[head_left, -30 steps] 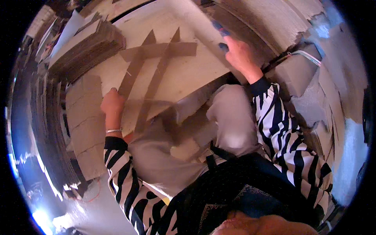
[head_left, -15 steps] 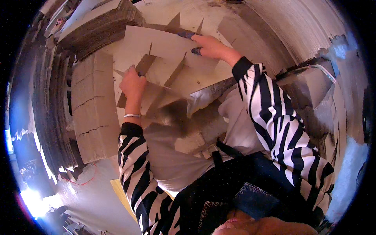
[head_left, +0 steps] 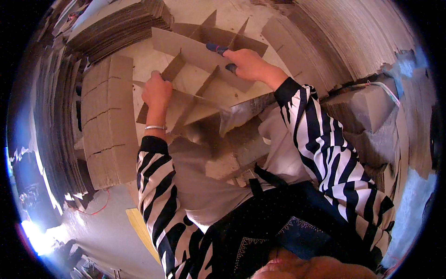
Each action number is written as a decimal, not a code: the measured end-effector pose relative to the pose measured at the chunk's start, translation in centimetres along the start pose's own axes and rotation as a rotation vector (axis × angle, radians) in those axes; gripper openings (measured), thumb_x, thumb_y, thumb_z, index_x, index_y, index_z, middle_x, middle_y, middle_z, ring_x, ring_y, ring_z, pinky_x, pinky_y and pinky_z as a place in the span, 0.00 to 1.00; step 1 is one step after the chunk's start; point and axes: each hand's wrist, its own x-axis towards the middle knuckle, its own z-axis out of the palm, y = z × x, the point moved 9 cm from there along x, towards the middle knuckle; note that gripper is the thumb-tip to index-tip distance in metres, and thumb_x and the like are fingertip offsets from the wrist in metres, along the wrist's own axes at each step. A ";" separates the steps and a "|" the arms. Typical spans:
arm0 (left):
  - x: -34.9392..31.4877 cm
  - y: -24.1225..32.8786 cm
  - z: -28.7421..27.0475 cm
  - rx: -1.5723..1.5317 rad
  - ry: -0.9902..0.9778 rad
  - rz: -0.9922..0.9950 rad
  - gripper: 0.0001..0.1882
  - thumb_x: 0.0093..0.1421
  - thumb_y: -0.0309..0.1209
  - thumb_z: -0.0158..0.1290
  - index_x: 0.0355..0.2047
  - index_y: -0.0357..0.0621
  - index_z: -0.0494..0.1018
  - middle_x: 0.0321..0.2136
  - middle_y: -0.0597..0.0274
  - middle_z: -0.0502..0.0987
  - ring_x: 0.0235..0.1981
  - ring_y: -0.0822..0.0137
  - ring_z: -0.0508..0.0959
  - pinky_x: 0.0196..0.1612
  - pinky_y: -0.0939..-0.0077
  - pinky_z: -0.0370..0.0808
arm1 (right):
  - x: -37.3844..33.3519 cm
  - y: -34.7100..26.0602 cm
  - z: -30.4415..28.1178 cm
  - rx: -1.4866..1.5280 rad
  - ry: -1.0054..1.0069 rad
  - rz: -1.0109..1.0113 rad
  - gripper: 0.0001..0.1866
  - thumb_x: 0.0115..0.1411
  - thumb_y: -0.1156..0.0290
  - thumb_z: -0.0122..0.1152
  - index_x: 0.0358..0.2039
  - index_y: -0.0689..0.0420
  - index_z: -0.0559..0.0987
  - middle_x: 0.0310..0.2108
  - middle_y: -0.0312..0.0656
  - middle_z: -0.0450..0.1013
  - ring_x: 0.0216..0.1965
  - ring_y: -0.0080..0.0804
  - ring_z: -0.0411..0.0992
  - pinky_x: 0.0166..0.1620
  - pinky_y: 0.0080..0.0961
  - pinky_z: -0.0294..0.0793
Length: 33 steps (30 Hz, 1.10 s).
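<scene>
A grid of brown cardboard divider strips stands on the pale work surface in front of me. Its middle long strip point(head_left: 186, 48) is upright, crossing two shorter strips point(head_left: 207, 80). My right hand point(head_left: 253, 65) pinches this middle strip near its right part, with dark blue coverings on the thumb and a finger. My left hand point(head_left: 156, 93) is closed at the grid's left side, on the end of a cardboard cross strip point(head_left: 173, 66). A near long strip point(head_left: 197, 103) runs beside the left hand, and a far long strip point(head_left: 223, 36) stands beyond the middle one.
Slotted cardboard strips are stacked at the left point(head_left: 109, 125), with a tall pile of sheets point(head_left: 58, 121) beyond. Another stack point(head_left: 123, 28) lies at the far left. More cardboard stacks point(head_left: 306, 51) line the right. Clear plastic point(head_left: 241, 114) hangs by the near edge.
The middle strip has gone from leaning flat to standing lower and upright across the short strips, uncovering the far strip. My right hand moved slightly nearer; my left stayed almost in place.
</scene>
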 end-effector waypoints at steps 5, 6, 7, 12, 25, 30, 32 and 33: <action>0.5 -0.6 0.5 0.024 -0.012 0.027 0.18 0.55 0.31 0.48 0.47 0.46 0.71 0.37 0.49 0.79 0.41 0.47 0.78 0.41 0.52 0.74 | 1.1 -1.1 0.9 -0.113 -0.068 0.027 0.27 0.48 0.77 0.56 0.52 0.49 0.69 0.29 0.50 0.75 0.35 0.54 0.73 0.35 0.49 0.71; 0.5 -0.6 0.5 0.033 -0.005 0.029 0.19 0.55 0.31 0.49 0.48 0.47 0.71 0.40 0.50 0.78 0.42 0.48 0.78 0.43 0.50 0.73 | 1.2 -0.5 0.3 -0.142 -0.028 0.043 0.28 0.48 0.78 0.56 0.53 0.48 0.69 0.29 0.50 0.75 0.35 0.53 0.74 0.35 0.48 0.72; 0.5 -0.6 0.3 0.042 0.002 0.031 0.19 0.54 0.32 0.50 0.48 0.47 0.71 0.42 0.52 0.77 0.44 0.49 0.78 0.45 0.48 0.72 | 1.3 -0.1 -0.1 -0.171 0.012 0.059 0.29 0.48 0.78 0.55 0.53 0.47 0.69 0.29 0.49 0.75 0.35 0.52 0.74 0.35 0.48 0.72; -1.5 4.0 -3.0 0.292 0.241 0.137 0.21 0.53 0.35 0.54 0.49 0.50 0.71 0.53 0.58 0.69 0.54 0.51 0.71 0.52 0.38 0.62 | 0.2 0.6 3.2 -0.162 -0.148 0.047 0.19 0.52 0.75 0.55 0.46 0.50 0.73 0.31 0.49 0.75 0.37 0.53 0.75 0.35 0.50 0.72; -2.0 -2.4 -3.0 0.153 0.008 -0.062 0.31 0.53 0.46 0.53 0.57 0.52 0.67 0.59 0.58 0.64 0.55 0.51 0.71 0.53 0.42 0.64 | -15.7 11.6 -7.9 -0.425 0.093 0.695 0.40 0.47 0.64 0.70 0.61 0.51 0.63 0.60 0.47 0.61 0.60 0.48 0.61 0.57 0.44 0.65; -0.7 -7.1 -4.0 0.098 0.088 -0.151 0.30 0.54 0.47 0.51 0.55 0.50 0.68 0.51 0.53 0.73 0.49 0.49 0.76 0.48 0.49 0.70 | -21.4 16.9 -9.6 -0.576 0.225 0.671 0.23 0.48 0.73 0.63 0.47 0.53 0.72 0.52 0.49 0.68 0.53 0.50 0.66 0.50 0.50 0.67; -0.8 -11.1 -5.0 0.027 0.062 -0.181 0.28 0.54 0.47 0.51 0.53 0.48 0.71 0.45 0.50 0.77 0.46 0.48 0.77 0.47 0.53 0.72 | -19.3 14.5 -12.1 -0.606 0.398 0.525 0.23 0.46 0.81 0.58 0.46 0.54 0.71 0.37 0.53 0.75 0.39 0.58 0.72 0.42 0.48 0.70; -0.9 -12.6 -4.9 -0.029 0.026 -0.191 0.27 0.54 0.48 0.52 0.50 0.46 0.72 0.41 0.48 0.79 0.44 0.47 0.78 0.47 0.56 0.72 | -18.5 14.0 -12.7 -0.536 0.399 0.599 0.22 0.47 0.79 0.57 0.46 0.54 0.71 0.35 0.54 0.75 0.37 0.59 0.73 0.39 0.50 0.70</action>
